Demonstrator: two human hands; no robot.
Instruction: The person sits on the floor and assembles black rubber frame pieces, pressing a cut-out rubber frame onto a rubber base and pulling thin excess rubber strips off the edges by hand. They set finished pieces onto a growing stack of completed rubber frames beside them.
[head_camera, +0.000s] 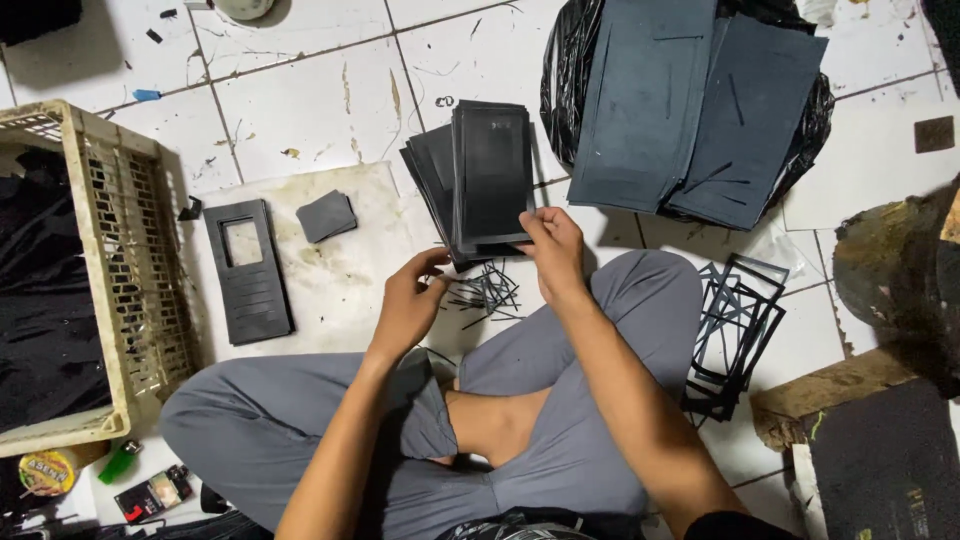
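Both hands up front, left hand & right hand w/ fingers pinching the fanned stack of black die-cut sheets over the floor — best square the edges, peel one at a time.

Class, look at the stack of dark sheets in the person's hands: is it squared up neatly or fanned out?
Fanned out. The stack of dark sheets shows staggered edges on its left side, pinched at the bottom by the left hand and right hand.

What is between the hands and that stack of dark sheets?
Nothing visible. The right hand already grips the bottom edge of the stack of dark sheets, and the left hand sits just below its lower left corner, with only bare floor and thin black strips underneath.
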